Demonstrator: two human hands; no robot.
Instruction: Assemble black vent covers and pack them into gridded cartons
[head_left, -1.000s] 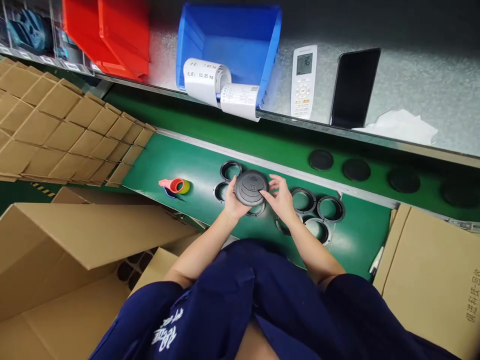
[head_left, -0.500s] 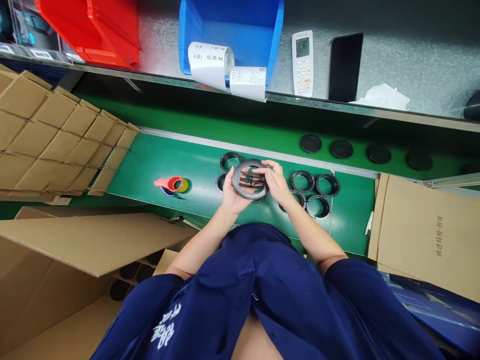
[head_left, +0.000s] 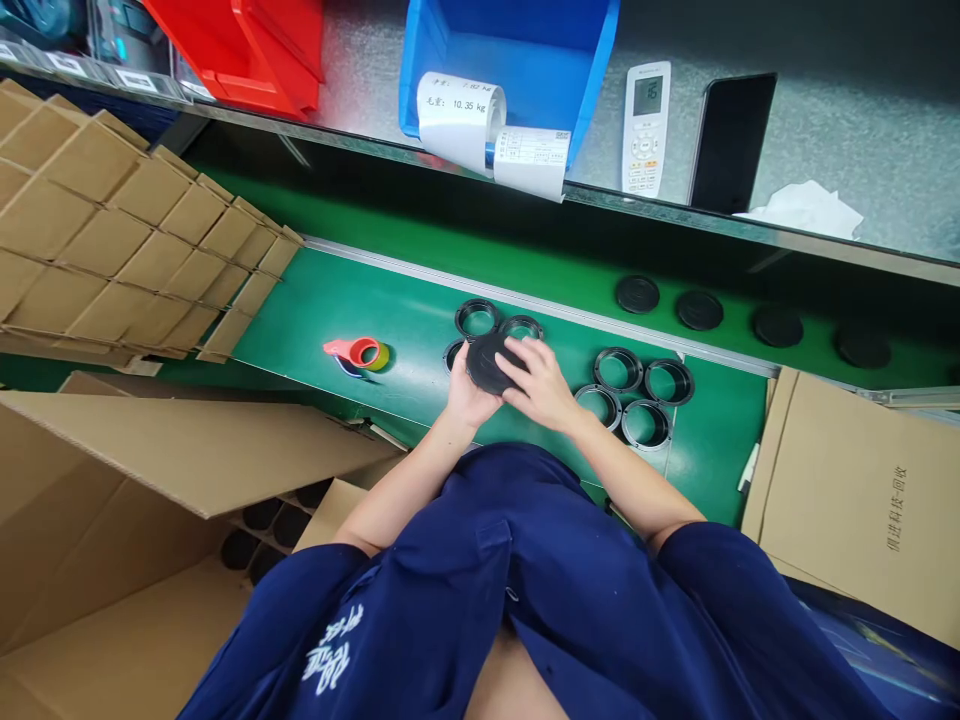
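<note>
A round black air vent (head_left: 487, 362) is held above the green bench between my hands; its upward side now looks like a solid dark disc. My left hand (head_left: 466, 398) supports it from the left and below, fingers mostly hidden under it. From the right, my right hand (head_left: 541, 382) grips it, its fingers bent over the top face. Several black rings (head_left: 478, 318) stand on the bench just behind, partly covered by the held part. Another group of black rings (head_left: 646, 425) lies right of my right hand.
A red and yellow tape roll (head_left: 369, 353) lies on the bench at left. Black discs (head_left: 700, 310) line the back ledge. Overhead, a shelf carries a blue bin (head_left: 517, 80), remote (head_left: 645, 130) and phone (head_left: 733, 143). Cardboard dividers (head_left: 135, 235), an open carton (head_left: 172, 440) and flat cardboard (head_left: 862, 500) flank the bench.
The held vent showed an open ring with slats and fingers visible through it; now its top looks closed and solid. My right-hand fingers have moved onto its face. The view has shifted slightly.
</note>
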